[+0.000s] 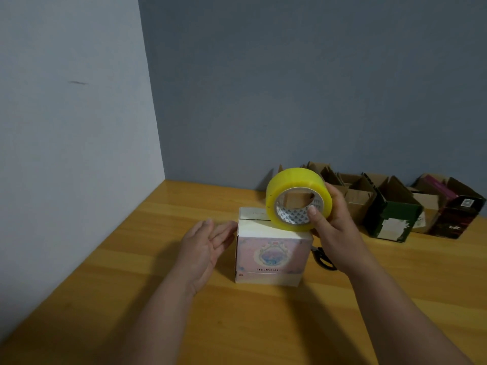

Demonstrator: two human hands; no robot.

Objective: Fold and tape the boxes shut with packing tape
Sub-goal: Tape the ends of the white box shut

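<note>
Bare forearms reach over the wooden table [168, 233]: left hand [204, 250], fingers straight and slack, waits beside the pink box [272, 259] to steady it, while right hand [333, 219] clamps the tape roll [297, 198] above its folded top, seemingly ready to tape.

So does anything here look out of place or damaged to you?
Nothing looks broken. The pink box has a visible gap between its top flaps, not yet taped. Black scissors lie half hidden behind the right hand, which holds the yellow tape roll.
</note>
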